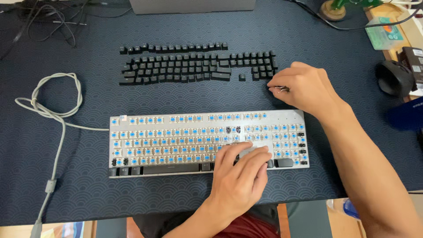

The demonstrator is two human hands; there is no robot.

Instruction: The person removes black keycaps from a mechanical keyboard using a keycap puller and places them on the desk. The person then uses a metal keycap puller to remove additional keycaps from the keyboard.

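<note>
A silver keyboard (176, 139) with bare blue switches lies on the dark mat; a few black keys remain along its bottom row and right side. My left hand (240, 176) rests flat on its lower right part, fingers together. My right hand (304, 88) is above the keyboard's right end, pinching a thin wire keycap puller (282, 89). Its fingertips are just right of the removed black keycaps (185, 66), laid out in rows above the keyboard. One single keycap (242, 77) sits apart near the rows' right end.
The keyboard's grey cable (53, 110) loops at the left. A black mouse (394, 78) and small boxes (385, 31) lie at the right edge. Black cables (44, 22) are at the top left, a grey stand base (191, 6) at the top.
</note>
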